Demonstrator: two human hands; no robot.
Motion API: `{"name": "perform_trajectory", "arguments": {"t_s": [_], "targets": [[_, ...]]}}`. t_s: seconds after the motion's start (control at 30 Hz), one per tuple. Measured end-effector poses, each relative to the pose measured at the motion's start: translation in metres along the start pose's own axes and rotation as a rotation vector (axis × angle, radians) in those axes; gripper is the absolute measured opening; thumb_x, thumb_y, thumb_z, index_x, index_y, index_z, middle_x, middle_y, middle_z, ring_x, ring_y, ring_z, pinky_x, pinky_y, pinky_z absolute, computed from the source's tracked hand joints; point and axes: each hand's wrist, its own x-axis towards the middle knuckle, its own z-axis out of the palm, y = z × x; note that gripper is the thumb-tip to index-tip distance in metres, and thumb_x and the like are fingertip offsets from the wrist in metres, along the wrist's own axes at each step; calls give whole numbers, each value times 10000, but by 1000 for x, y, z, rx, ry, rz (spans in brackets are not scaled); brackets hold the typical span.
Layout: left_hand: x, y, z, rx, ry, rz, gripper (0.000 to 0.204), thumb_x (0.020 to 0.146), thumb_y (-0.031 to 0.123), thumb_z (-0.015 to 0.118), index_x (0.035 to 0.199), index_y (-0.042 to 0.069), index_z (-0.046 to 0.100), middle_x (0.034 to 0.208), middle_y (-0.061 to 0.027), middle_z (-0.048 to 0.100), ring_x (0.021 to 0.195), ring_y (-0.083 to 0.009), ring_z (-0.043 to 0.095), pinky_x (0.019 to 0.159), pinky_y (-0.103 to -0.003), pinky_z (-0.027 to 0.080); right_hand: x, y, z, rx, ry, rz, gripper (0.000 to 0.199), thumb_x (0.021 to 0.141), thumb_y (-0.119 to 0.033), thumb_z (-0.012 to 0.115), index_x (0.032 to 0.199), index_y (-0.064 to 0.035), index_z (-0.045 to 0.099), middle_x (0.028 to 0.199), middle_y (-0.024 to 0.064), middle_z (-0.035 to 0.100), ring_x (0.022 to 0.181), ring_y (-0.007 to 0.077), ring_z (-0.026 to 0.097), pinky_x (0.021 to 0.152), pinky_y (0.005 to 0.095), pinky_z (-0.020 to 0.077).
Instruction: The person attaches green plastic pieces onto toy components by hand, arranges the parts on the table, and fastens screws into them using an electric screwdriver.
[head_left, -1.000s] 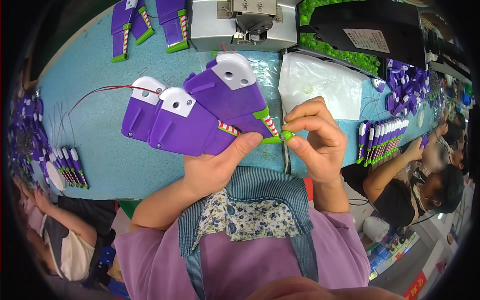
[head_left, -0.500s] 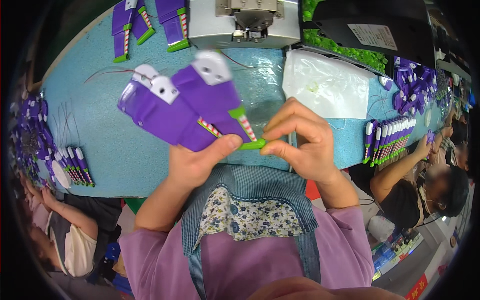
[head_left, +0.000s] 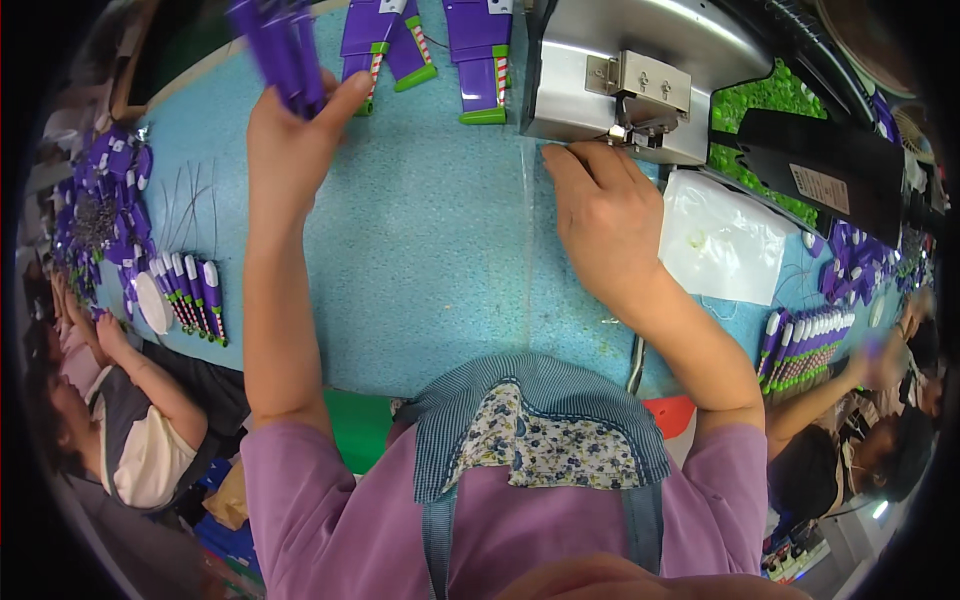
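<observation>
At upper left, blurred purple plastic pieces (head_left: 283, 52), left hand (head_left: 290, 140) closed around them, right hand (head_left: 612, 210) beside machine (head_left: 572, 70), grip unclear

This place is looking like a factory or workshop, where people are making lots of the same thing. A big blue surface (head_left: 430, 280) is filling the middle, and a shiny metal machine (head_left: 580, 65) is standing at its far side. Lots of little green bits (head_left: 765, 95) are sitting beside it. Purple and white parts (head_left: 110, 200) are lying in piles, and others are lining up in rows. One worker (head_left: 150, 430) is sitting on the left, another worker (head_left: 795, 480) on the right.
</observation>
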Motion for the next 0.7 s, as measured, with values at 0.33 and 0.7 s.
{"name": "perform_trajectory", "arguments": {"t_s": [0.33,0.7], "targets": [[-17,-11,19,-533,-15,120,282,763,90,711,986,-38,595,834,-116,654,746,-218,644,656,-321,501,-13,-7,-45,448,6,204,225,727,28,672,947,-16,654,837,100,578,723,218,601,606,314,501],[-166,30,92,-1167,-548,-309,377,787,-39,696,1135,4,559,1029,-68,619,948,-143,603,821,-279,497,-60,-12,-78,901,22,206,300,652,-84,812,905,11,679,884,114,647,740,192,634,632,278,505]]}}
